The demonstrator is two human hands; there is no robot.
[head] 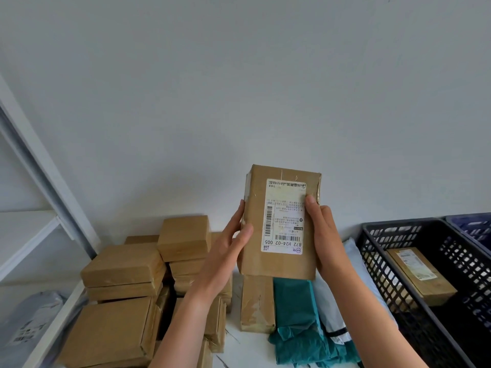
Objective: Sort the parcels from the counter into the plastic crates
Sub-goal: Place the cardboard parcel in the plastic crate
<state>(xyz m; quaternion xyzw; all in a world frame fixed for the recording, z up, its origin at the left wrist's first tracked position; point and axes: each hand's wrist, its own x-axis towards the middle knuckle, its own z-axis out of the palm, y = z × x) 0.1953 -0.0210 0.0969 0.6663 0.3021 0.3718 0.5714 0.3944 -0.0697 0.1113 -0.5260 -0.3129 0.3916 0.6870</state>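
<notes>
1. Cardboard fills most of what we see: the held parcel (281,224), a brown box with a white label that reads upside down to us, is up in the air in front of the wall, above the tabletop (233,341) and left of the black crate (372,235).
2. Our left hand (228,251) holds its left edge, thumb on the front and fingers (240,211) laid fairly straight along the side. Our right hand (326,240) grips the right edge, thumb on the label and the other fingers hidden behind the box.
3. Done so far, as far as we can see: one labelled box (422,274) lies on the floor of the black crate. A blue crate (470,224) shows just beyond it, but we cannot tell what it holds.
4. Left to do is plainly the larger share. A pile of brown boxes (125,266) is stacked on the left of the tabletop, and a small taped box (256,304) stands just below the held parcel. Beside that box lie a green bag (295,314) and a pale mailer (353,251), the mailer against the crate wall.
5. We judge that we are reading the label to choose a crate, so this parcel is not yet sorted.
6. We judge the task to be in its early part: one parcel visibly placed, one in hand, many waiting.
</notes>
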